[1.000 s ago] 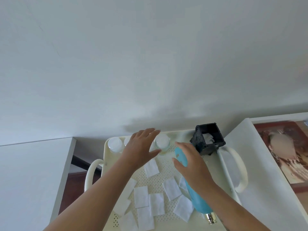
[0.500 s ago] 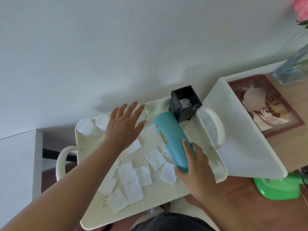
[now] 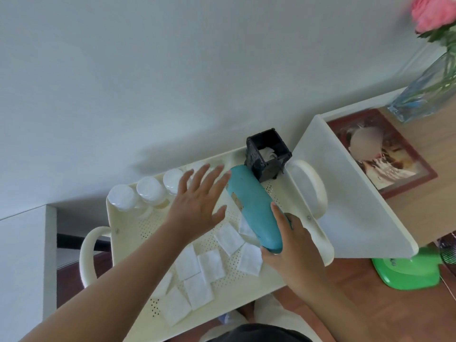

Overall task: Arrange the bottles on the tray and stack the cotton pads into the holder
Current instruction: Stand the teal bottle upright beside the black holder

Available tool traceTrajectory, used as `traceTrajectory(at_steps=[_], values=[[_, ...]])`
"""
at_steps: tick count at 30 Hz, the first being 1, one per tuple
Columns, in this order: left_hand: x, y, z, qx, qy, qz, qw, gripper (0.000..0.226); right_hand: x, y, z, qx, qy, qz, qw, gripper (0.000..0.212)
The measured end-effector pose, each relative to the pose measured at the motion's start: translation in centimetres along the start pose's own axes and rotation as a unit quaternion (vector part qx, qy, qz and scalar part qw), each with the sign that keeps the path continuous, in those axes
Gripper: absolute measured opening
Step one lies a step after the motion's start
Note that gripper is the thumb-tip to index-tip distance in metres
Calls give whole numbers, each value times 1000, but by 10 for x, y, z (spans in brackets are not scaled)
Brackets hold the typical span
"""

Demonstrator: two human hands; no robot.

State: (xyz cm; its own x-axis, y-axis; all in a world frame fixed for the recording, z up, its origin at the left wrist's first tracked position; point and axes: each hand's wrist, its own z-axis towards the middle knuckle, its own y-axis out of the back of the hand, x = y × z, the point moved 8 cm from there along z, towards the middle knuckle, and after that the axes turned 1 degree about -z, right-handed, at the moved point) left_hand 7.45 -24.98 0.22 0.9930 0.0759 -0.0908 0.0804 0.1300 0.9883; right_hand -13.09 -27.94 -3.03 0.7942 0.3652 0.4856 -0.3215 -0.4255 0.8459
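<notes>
Gripping the teal bottle point(image 3: 254, 206) low, right hand point(image 3: 293, 245) fingers curled; left hand point(image 3: 197, 206) fingers spread, empty, above the tray point(image 3: 128, 243).

My left hand point(image 3: 197, 206) and right hand point(image 3: 293, 245) are bare, with no rings, watch or gloves, and both forearms are bare up to the frame's edge, no sleeve showing. At the bottom edge a dark garment point(image 3: 256, 333) shows, with pale fabric point(image 3: 271, 309) just beyond it.

A plain white wall point(image 3: 172, 70) fills the far side before me. At right, my wooden table point(image 3: 429, 208) holds a framed picture point(image 3: 380, 149) and glass vase point(image 3: 429, 87) of pink flowers; reddish-brown floor point(image 3: 370, 304) lies near.
</notes>
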Motion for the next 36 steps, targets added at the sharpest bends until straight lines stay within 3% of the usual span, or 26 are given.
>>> traceTrajectory(at_steps=[3,5,12,24,29,36], values=[[-31,-19,-2,56,-81,-16,995,85,7,13,5,-13,2,-18,1000,97],[-39,-31,0,87,-91,-38,991,89,11,19,9,-12,4,-17,1000,96],[-42,-29,15,48,-83,-106,990,79,18,25,7,-7,4,13,1000,92],[-10,13,23,-44,0,-245,969,80,77,83,22,-103,124,75,984,58],[0,26,30,-28,33,-300,953,78,90,100,44,-127,134,133,974,43],[21,31,48,-5,95,-364,927,82,106,110,86,-67,156,181,969,47]])
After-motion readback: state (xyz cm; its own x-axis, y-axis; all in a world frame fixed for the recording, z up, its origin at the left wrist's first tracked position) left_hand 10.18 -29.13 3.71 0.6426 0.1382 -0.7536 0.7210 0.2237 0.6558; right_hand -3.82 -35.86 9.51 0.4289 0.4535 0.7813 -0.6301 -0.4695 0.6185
